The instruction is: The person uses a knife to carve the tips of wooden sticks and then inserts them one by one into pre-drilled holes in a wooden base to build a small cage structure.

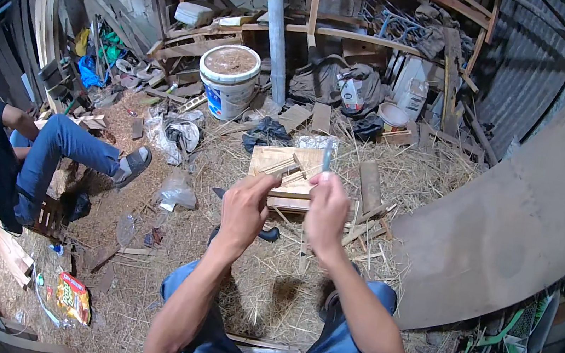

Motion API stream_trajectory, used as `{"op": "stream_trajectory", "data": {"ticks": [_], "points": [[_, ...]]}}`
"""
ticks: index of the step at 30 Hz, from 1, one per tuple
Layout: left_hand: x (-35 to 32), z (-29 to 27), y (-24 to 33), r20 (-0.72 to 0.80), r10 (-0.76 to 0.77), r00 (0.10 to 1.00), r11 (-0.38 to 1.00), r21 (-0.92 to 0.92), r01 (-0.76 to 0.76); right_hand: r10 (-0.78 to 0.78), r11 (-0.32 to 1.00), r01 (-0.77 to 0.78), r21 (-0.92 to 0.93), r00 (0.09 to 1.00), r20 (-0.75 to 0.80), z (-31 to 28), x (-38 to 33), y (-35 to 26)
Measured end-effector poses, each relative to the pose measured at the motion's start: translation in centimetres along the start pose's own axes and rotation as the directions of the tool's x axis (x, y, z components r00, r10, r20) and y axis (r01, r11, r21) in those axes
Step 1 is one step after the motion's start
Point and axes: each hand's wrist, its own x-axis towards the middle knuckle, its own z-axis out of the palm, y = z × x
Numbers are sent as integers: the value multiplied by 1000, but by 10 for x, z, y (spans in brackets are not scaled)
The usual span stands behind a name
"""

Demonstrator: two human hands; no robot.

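Observation:
My left hand (245, 209) is closed, with its thumb and fingers pinched at the left edge of a low wooden block (285, 157). At its fingertips is a short, thin wooden piece (290, 170) with a dark part; its exact kind is too small to make out. To the right, my right hand (327, 214) is wrapped round a slim blue-grey tool (328, 155) that sticks up from the fist. Whether it is a blade or a handle is unclear. Both hands are raised over the near side of the block, apart from each other.
Straw and wood scraps (370, 187) lie around the block. Behind stands a white bucket (228, 91) beside a grey pipe (276, 43). A large curved sheet (505, 220) rises at the right. Another person (61, 151) sits at the left. A snack bag (74, 297) lies front left.

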Motion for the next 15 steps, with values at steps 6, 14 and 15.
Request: {"op": "stream_trajectory", "data": {"ticks": [6, 14, 15], "points": [[1, 3, 4, -84, 82, 993, 995, 60, -77, -8, 1000, 7, 20, 999, 32, 10, -9, 7], [4, -3, 2, -75, 134, 988, 979, 164, -120, 10, 1000, -11, 21, 999, 50, 8, -9, 1], [3, -4, 5, -59, 128, 990, 979, 170, -116, 42, 998, -44, 46, 999, 34, 2, -1, 1]]}}
